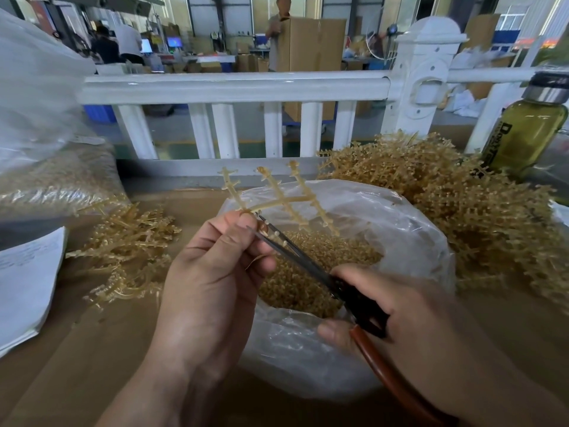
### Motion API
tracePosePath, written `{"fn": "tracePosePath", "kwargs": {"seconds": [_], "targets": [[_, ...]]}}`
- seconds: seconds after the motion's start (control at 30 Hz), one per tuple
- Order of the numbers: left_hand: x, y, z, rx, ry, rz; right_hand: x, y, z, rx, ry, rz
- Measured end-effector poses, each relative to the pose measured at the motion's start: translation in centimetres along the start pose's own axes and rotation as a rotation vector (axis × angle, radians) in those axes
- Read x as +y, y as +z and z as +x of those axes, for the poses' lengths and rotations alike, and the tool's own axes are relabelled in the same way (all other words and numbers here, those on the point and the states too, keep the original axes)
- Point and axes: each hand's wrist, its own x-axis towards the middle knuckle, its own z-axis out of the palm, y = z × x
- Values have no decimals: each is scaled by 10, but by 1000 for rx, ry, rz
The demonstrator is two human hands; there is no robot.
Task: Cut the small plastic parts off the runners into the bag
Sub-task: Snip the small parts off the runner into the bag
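At nine o'clock, at the edge of the picture, a stack of white papers (24,288) lies on the brown table (77,359). Above it, at ten o'clock, sits a clear sack (58,183) full of tan bits. Just right of the papers is a small pile of runners (123,254), thin and tangled.

Then comes the left hand (212,272), near the middle of the picture. Its fingers are curled, and its fingertips pinch the low end of one tan runner (277,200). The runner sticks up toward twelve o'clock, over the far rim of the bag. It has three long arms with little stubs. A few small parts (278,234) sit on the arm next to the fingertips.

The scissors (311,268) reach from five o'clock up to that arm. The blades are a little way apart, and the tips are right by the left fingertips.

The clear bag (409,238) lies open under both hands, in the middle of the table. A heap of loose parts (348,254) fills its bottom.

The right hand (431,328) is at five o'clock. Its fingers are curled round the black and brown handles of the scissors.

At two o'clock a big pile of runners (462,211) lies just behind the bag's far side. A bottle (526,134) of yellow-green drink stands behind it, by the white fence (231,87).
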Motion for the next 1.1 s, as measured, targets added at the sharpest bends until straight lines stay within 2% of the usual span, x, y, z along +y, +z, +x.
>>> {"fn": "tracePosePath", "kwargs": {"seconds": [0.47, 1.1], "targets": [[-5, 0, -1, -4, -9, -11, 1, 4, 0, 68, -4, -13], [-5, 2, -3, 7, -12, -5, 3, 5, 1, 46, -3, -37]]}}
